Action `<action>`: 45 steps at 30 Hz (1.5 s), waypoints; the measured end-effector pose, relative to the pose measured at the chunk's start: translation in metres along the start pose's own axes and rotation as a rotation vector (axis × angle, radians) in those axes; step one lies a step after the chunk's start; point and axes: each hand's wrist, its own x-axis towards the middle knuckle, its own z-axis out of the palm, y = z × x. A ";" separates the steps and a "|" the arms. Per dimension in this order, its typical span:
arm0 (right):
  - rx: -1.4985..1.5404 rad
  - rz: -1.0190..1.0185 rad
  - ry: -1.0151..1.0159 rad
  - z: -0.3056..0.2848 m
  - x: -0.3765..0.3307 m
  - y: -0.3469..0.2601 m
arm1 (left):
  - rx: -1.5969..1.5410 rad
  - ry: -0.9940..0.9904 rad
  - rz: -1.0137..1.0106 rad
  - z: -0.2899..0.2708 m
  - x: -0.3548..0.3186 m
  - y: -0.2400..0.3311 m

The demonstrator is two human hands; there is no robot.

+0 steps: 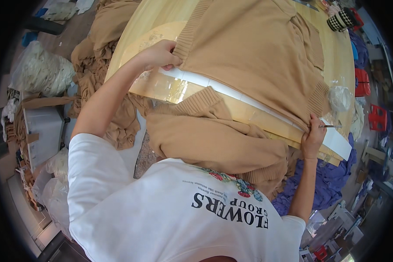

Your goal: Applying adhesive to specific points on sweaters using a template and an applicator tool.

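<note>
A tan knitted sweater (253,52) lies spread on the table, its ribbed bands at the left and right. My left hand (160,54) pinches the corner of the left ribbed band. At the lower right corner, my right hand (312,135) has its fingers closed on the sweater's edge and also holds a thin, dark, pen-like tool (330,126). A long white strip (231,92) runs along the table under the sweater's near edge, between my hands. More tan knitwear (205,139) is heaped at the near table edge against my body.
The pale wooden table (133,30) has clear tape near its front edge. Tan garments (102,52) are piled at the left, beside a stuffed plastic bag (41,70). Purple fabric (332,183) lies at the lower right. Red stools (377,118) and a checkered cup-like container (341,19) are farther right.
</note>
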 end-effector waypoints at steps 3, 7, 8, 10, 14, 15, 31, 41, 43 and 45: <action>0.035 0.160 -0.128 -0.012 -0.011 0.018 | 0.618 0.460 0.148 0.018 0.005 0.005; 0.109 0.121 -0.198 -0.014 -0.007 0.039 | 0.564 0.503 0.780 0.113 0.009 0.060; 0.152 0.071 -0.150 -0.011 -0.003 0.041 | 0.415 0.352 0.951 0.157 0.015 0.072; 0.105 0.044 -0.175 -0.014 -0.002 0.043 | 0.299 0.031 1.068 0.253 0.040 0.086; 0.145 0.195 -0.022 -0.042 -0.008 0.048 | 0.488 -0.078 1.284 0.343 0.078 0.097; 0.276 0.289 0.087 -0.052 -0.007 0.050 | 0.467 -0.027 1.297 0.345 0.080 0.098; 0.976 0.658 0.538 -0.093 -0.011 0.072 | 0.731 0.008 1.426 0.357 0.103 0.124; 0.729 0.502 0.513 -0.054 0.051 0.133 | 1.459 0.171 1.185 0.394 0.051 0.123; 0.479 0.436 0.385 -0.041 0.069 0.146 | 1.429 0.222 1.073 0.407 0.039 0.121; 0.204 0.396 0.126 -0.037 0.081 0.148 | 1.371 0.231 0.948 0.412 0.035 0.117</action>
